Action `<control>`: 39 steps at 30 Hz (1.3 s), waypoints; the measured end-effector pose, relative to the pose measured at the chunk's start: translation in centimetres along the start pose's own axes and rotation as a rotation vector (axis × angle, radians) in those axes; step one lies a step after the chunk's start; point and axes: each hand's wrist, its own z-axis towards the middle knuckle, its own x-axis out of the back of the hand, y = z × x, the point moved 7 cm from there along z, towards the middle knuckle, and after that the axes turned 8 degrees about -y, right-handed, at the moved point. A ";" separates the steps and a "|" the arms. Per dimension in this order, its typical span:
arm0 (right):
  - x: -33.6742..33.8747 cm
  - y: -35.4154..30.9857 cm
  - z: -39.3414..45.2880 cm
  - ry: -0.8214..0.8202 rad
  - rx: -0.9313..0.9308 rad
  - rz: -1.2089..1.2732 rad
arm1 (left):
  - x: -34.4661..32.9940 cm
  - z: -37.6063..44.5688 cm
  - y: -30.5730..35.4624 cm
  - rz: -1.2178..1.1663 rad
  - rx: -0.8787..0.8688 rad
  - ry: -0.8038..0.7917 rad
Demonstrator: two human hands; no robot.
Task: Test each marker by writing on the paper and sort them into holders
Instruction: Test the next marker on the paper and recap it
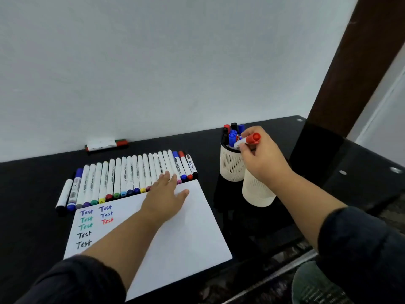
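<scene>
Right hand fingers grip red-capped marker over rear holder; two holders, front holder. Left hand fingers flat on paper, beside marker row. Eight "Test" marks.

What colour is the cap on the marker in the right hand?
Red; the marker's cap in the right hand shows clearly in the head view.

left hand flat, fingers straight, forearm outstretched; right hand raised, fingers curled in a pinch
</scene>
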 end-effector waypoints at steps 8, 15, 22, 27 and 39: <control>-0.8 1.4 2.5 -0.117 -0.099 -0.119 | -1.7 1.7 -1.3 0.251 0.024 0.067; -2.0 1.4 4.4 -0.244 -0.139 -0.260 | -1.7 1.6 -1.2 0.219 0.025 0.079; -2.1 0.6 4.5 -0.196 -0.075 -0.273 | -1.6 1.6 -1.2 0.197 0.023 0.094; -2.9 0.7 5.0 -0.265 -0.079 -0.410 | -1.6 1.7 -1.3 0.195 0.021 0.096; -3.4 0.4 5.2 -0.255 -0.008 -0.494 | -1.5 1.5 -1.2 0.177 0.009 0.108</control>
